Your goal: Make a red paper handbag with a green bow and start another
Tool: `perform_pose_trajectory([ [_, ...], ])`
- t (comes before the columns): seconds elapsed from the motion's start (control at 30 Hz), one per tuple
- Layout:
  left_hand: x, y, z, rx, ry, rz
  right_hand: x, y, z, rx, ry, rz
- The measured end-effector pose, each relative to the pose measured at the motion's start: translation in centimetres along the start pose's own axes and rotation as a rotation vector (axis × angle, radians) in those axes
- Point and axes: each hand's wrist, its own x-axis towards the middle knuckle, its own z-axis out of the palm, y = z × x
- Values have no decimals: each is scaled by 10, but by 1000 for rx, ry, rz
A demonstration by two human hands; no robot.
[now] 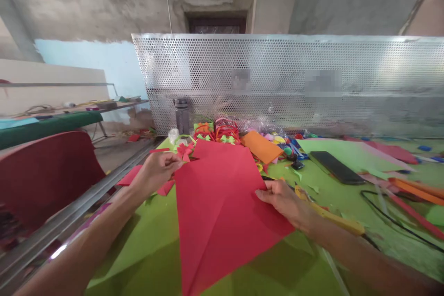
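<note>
Item under handling: one red paper sheet [218, 203], held above the near part of the green worktop [145, 240], at the centre of the view. The sheet is plain, matt, uniformly red and without print. It hangs cornerwise, with one tip pointing down towards the person and the far edge lying near the craft clutter. Straight crease lines run across it from the lower tip – the surface is otherwise flat and untorn as far as can be seen.

Left hand [157, 171]: closed on the sheet's upper left corner, fingers curled over the edge. Right hand [286, 201]: pinching the right-hand corner, thumb on top and fingers hidden underneath. Both forearms reach in from the lower frame.

Surroundings: small red offcuts [129, 176] lie on the worktop just beside the left hand. Beyond the sheet sits a heap of coloured paper pieces [218, 132], with an orange sheet [262, 147] beside it and a dark bottle [181, 115] to its left. A black phone [336, 166] lies flat to the right, well apart from the sheet. A yellow strip-shaped object [338, 221] lies under the right wrist – its type cannot be told. A perforated metal screen [277, 69] closes the far side
</note>
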Motion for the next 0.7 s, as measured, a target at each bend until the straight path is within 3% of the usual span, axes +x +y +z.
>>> perform_pose_trajectory([
  [0.13, 1, -5, -4, -118, -77, -94, 3, 3, -5, 39, 29, 3],
  [0.33, -2, -10, 6, -251, -147, -161, 4, 4, -7, -23, 60, 10],
  [0.47, -5, -6, 6, -238, -187, -102, 2, 2, -5, -52, 68, 25],
  [0.7, -18, 7, 11, 67, -30, 103, 1, 2, -5, -22, 6, 12],
])
